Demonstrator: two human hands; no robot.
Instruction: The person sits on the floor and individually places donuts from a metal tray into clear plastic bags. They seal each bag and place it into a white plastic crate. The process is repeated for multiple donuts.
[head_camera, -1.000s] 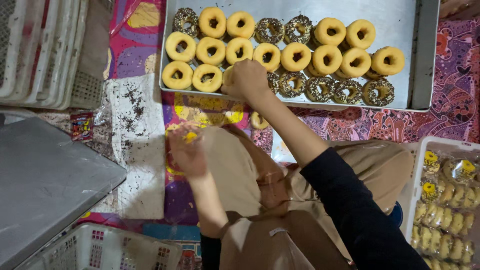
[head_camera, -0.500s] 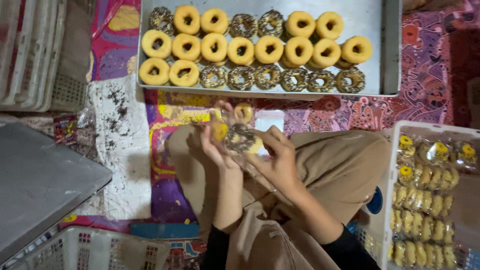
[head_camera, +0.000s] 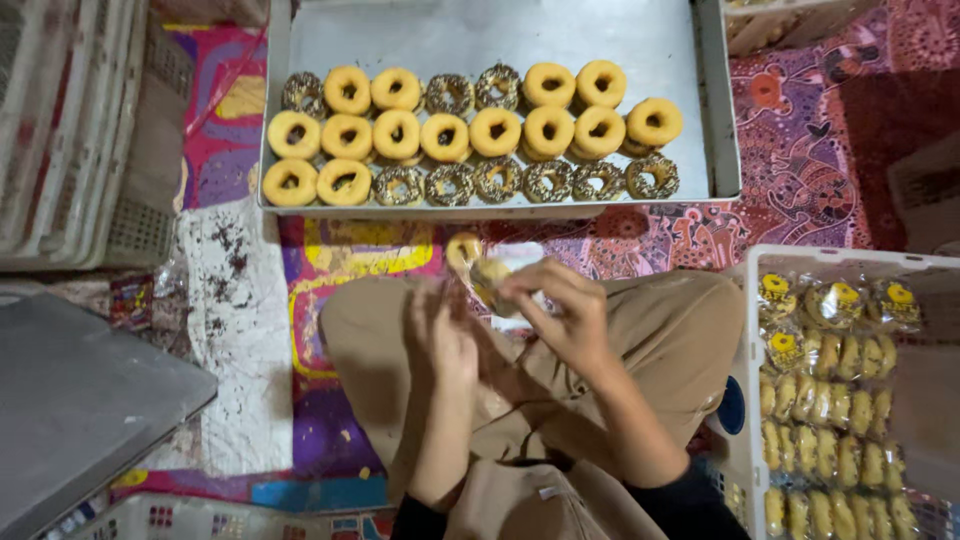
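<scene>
Fingers of the right hand (head_camera: 565, 315) pinched on a doughnut (head_camera: 492, 280), half inside a clear plastic bag (head_camera: 470, 275), above the lap. Left hand (head_camera: 440, 335) raised just beside, fingers partly curled against the bag's other side, blurred; cannot tell how firmly closed. Both forearms rising from black sleeves (head_camera: 690, 500) at the bottom edge, over crossed legs in tan trousers (head_camera: 660, 340).

Straight ahead, beyond the knees, a flat metal tray (head_camera: 500, 30) on a patterned mat (head_camera: 820, 160) of pink, purple and yellow. On the tray's near part, three rows of doughnuts (head_camera: 470, 135): plain yellow ones mixed with ones under dark sprinkles, touching one another, the far part of the tray bare. Just below the tray's near rim, one more yellow doughnut (head_camera: 462, 248) close to the hands.

At right, a white crate (head_camera: 752, 300) just beside the knee, filled with bagged doughnuts (head_camera: 830, 400) standing on edge in rows. At left, a sheet of white paper (head_camera: 240, 330) scattered with dark crumbs, a grey metal surface (head_camera: 80, 400) beside it, and stacked pale mesh trays (head_camera: 60, 130) at the upper left. Along the bottom edge, a white basket (head_camera: 200, 515) with a grid wall.
</scene>
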